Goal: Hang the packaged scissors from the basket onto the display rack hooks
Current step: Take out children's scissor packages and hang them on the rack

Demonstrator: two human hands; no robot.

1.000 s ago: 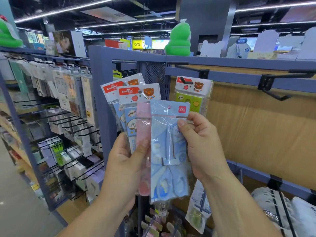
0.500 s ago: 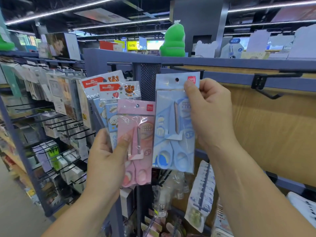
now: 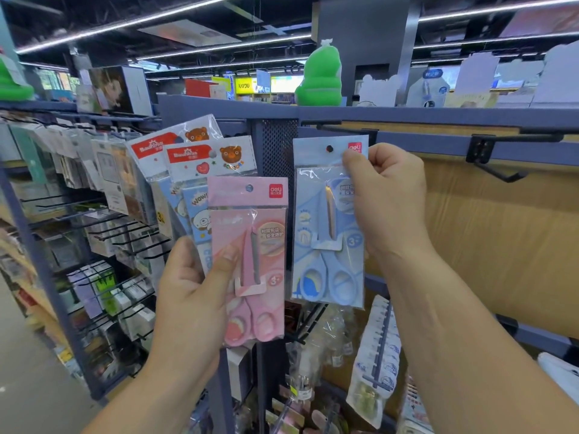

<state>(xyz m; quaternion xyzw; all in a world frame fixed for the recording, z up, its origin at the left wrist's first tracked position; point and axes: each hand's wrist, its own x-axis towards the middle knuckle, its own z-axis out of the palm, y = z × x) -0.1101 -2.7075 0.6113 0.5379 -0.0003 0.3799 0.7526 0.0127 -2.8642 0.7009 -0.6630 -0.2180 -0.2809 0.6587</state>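
Note:
My right hand (image 3: 387,202) pinches the top right corner of a blue packaged scissors (image 3: 326,227) and holds it up against the rack, its hang hole just below a black hook (image 3: 344,130). My left hand (image 3: 194,296) grips a fan of packs: a pink packaged scissors (image 3: 250,261) in front and two bear-printed packs (image 3: 200,164) behind it. A second black hook (image 3: 498,158) sticks out empty from the blue rail (image 3: 438,145) at the right. The basket is out of view.
The rack has a wooden back panel (image 3: 501,239) and a perforated metal post (image 3: 279,148). A side rack (image 3: 103,214) of wire hooks with hanging goods stands at the left. Bagged items (image 3: 376,355) hang below. A green plush figure (image 3: 319,76) sits on top.
My right hand has pulled the blue pack apart from the pink one and lifted it up to the hook. My left hand has spread its packs and stayed lower.

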